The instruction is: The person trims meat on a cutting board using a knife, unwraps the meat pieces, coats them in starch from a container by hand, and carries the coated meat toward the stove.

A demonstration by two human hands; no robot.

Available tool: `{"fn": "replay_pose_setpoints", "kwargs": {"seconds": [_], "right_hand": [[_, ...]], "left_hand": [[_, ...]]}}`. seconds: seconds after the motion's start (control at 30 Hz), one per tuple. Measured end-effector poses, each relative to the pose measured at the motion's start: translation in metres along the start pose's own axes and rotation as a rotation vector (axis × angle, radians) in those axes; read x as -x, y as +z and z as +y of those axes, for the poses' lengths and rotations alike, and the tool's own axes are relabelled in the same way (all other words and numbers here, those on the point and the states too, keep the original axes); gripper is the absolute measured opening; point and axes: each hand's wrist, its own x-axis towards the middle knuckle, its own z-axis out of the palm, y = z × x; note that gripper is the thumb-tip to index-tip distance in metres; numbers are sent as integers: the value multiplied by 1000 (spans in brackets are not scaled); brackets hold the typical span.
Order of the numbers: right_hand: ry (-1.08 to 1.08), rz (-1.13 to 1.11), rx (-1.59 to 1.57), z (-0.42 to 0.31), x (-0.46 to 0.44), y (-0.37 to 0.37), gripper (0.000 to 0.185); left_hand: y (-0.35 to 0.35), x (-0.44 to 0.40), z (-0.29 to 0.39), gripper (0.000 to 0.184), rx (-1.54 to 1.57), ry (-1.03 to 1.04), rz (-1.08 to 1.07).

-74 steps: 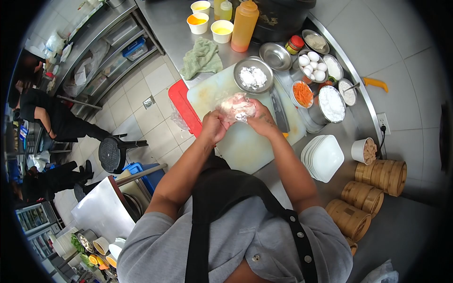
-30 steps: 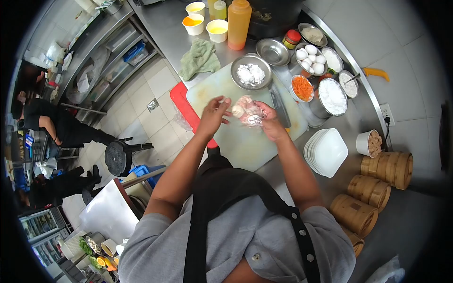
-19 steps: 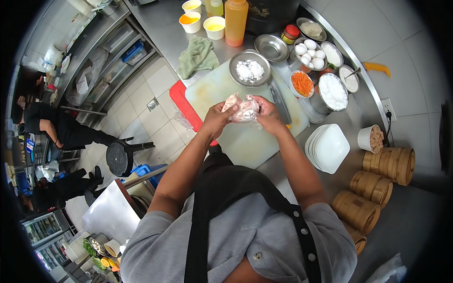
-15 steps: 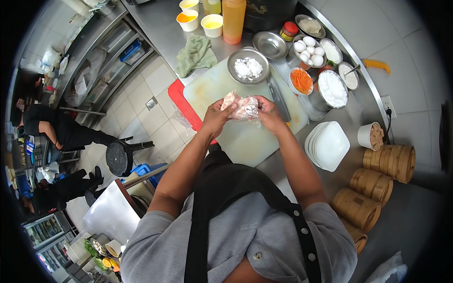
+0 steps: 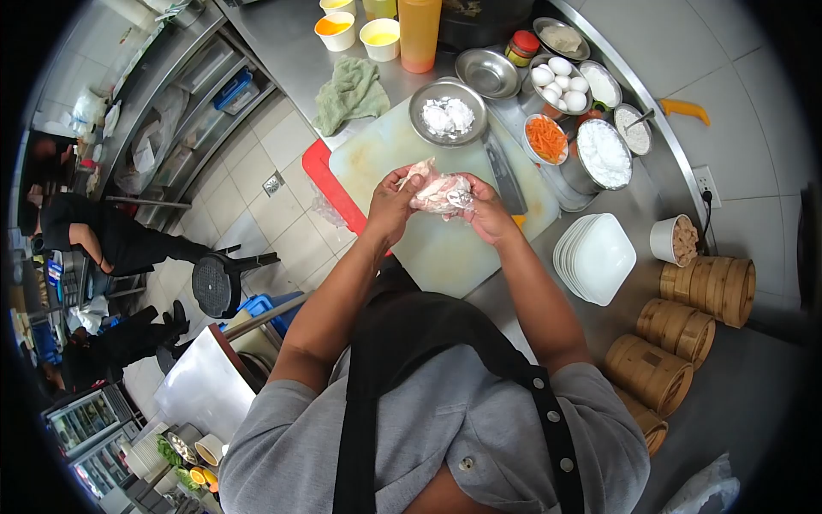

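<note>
Between my hands hangs a pale pink piece of raw meat (image 5: 438,190) with clear plastic film around it, above the white cutting board (image 5: 445,257). My left hand (image 5: 392,204) pinches its left end, thumb on top. At the right end, my right hand (image 5: 490,210) grips the film with closed fingers. A metal bowl (image 5: 478,120) holding white powdery lumps (image 5: 448,117) stands on the board just beyond the meat. To the right of that bowl a knife (image 5: 503,176) with a yellow handle lies on the board, partly behind my right hand.
A red board (image 5: 330,184) juts from under the white one. Around them are a green cloth (image 5: 351,92), an orange squeeze bottle (image 5: 419,34), eggs (image 5: 561,84), shredded carrots (image 5: 545,140), white dishes (image 5: 599,259) and bamboo steamers (image 5: 649,374). Two people stand at far left.
My left hand let go of the meat, fingers spread, about a second ago, then took hold of it again. Since then both hands have stayed on it, while the view has shifted slightly.
</note>
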Motion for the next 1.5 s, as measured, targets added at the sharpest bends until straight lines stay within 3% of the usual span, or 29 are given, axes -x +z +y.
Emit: {"fn": "replay_pose_setpoints", "kwargs": {"seconds": [0.33,0.47,0.67,1.17,1.37,1.47,1.5], "right_hand": [[-68,-93,-91,8,0,-10,39],[-74,-109,-138,7,0,-10,40],[-108,-63,-172,11,0,-6,42],[-261,177,-31,27,2,10,36],[-339,282,-166,32,4,12,37],[-292,358,-77,22,7,6,37],[-286,391,127,22,5,4,36]], "left_hand": [[-5,-4,0,38,96,-67,-94],[-3,-1,2,50,90,-78,-131],[-1,-1,-4,53,279,-64,-50],[5,0,-13,43,396,152,178],[4,0,-8,46,378,178,306],[-14,-4,-4,43,348,236,318],[-14,-2,1,39,296,212,281]]}}
